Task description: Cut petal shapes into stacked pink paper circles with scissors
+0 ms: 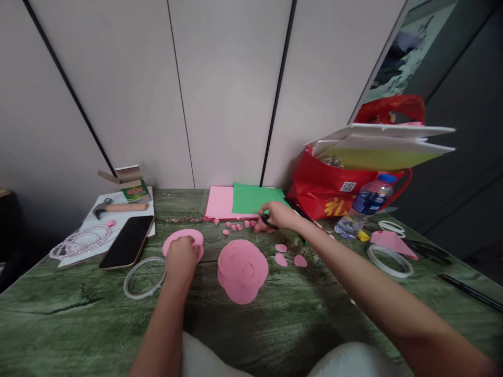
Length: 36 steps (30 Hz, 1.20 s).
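Note:
My left hand (183,255) is closed at the near edge of a small stack of pink paper circles (172,239) on the table, its fingertips bent down on the paper. Further right, my right hand (281,215) grips the black handles of scissors (268,220), whose blades are blurred and partly hidden. Between the two arms lies a bigger pile of overlapping pink paper rounds (242,272). A row of small curled pink paper pieces (234,226) sits just left of the scissors. Below the right hand are a few loose pink paper petals (281,259).
Green paper (257,198) and pink paper (219,201) lie at the back. To the left are a phone (128,242), a tape roll (145,277), a hammer (121,207) and beads (84,241). A red bag (314,183), bottle (363,207) and tape roll (390,261) stand right.

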Tool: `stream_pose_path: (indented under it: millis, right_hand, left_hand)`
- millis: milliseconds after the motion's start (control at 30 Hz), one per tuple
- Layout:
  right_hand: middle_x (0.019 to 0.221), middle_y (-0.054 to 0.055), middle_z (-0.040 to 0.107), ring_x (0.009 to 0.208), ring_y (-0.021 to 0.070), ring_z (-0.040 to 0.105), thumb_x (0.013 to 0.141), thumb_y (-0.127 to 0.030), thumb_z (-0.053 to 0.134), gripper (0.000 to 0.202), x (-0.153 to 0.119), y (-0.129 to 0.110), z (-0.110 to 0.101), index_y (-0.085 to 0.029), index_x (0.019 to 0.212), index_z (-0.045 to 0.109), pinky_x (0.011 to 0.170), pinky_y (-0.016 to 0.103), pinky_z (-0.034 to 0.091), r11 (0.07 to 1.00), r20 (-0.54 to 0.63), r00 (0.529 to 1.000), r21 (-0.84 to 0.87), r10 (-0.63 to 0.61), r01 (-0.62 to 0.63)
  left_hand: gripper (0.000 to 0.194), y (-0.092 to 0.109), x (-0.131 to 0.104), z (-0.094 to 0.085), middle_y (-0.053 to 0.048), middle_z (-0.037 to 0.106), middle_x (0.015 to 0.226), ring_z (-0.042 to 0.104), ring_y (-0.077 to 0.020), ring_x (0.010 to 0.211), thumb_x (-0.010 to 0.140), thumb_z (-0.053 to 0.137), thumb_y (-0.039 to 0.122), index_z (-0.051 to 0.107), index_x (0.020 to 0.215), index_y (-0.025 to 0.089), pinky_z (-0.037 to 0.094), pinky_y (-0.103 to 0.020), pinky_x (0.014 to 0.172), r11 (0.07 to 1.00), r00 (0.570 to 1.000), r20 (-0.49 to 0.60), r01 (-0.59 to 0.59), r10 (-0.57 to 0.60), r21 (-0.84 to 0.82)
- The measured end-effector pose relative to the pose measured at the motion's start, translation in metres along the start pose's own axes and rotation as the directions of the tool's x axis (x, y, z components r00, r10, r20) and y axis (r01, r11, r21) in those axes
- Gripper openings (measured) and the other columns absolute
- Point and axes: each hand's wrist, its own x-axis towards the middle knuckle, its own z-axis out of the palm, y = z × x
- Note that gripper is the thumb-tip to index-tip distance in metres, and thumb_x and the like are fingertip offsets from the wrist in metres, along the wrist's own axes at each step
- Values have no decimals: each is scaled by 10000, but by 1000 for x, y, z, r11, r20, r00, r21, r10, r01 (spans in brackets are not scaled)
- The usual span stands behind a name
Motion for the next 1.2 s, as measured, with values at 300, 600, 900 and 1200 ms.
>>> stream_pose_path:
  millis: [300, 600, 900, 1200]
  right_hand:
    - [788, 85, 681, 714, 203, 630, 573, -241, 719, 289, -103, 12, 20, -170, 842, 643, 534, 213, 351, 984, 231, 973, -174, -7, 48]
    - [968, 176, 651, 898, 292, 617, 639, -142, 660, 333, -111, -7, 14, -127, 970, 625, 668, 277, 424, 955, 331, 943, -267, -36, 130]
    - [757, 95, 683, 778, 213, 641, 713, -172, 617, 80, -51, -8, -1, -164, 754, 685, 665, 254, 448, 959, 239, 970, -282, 33, 37]
    - [1099, 75, 548, 938, 183, 561, 854, -306, 495, 286, 35, 11, 21, -152, 1095, 518, 788, 379, 479, 947, 123, 958, -230, 258, -225]
  left_hand:
    - [311, -1, 2, 2, -137, 680, 942, 608, -240, 890, 759, 464, 268, 664, 951, 128, 426, -290, 737, 1000, 1000, 7, -14, 14, 8]
    - [315, 0, 2, 0, -139, 684, 932, 614, -246, 881, 759, 453, 262, 661, 953, 125, 426, -296, 729, 1000, 1000, -6, -26, 26, 8]
    - [298, 10, -2, -7, -122, 683, 909, 607, -237, 878, 781, 437, 267, 665, 926, 143, 416, -281, 704, 1000, 1000, -20, -20, 20, 2]
    - [244, 28, -11, -13, -121, 663, 840, 593, -232, 836, 802, 434, 248, 655, 798, 145, 404, -285, 677, 996, 996, -48, -71, 69, -59]
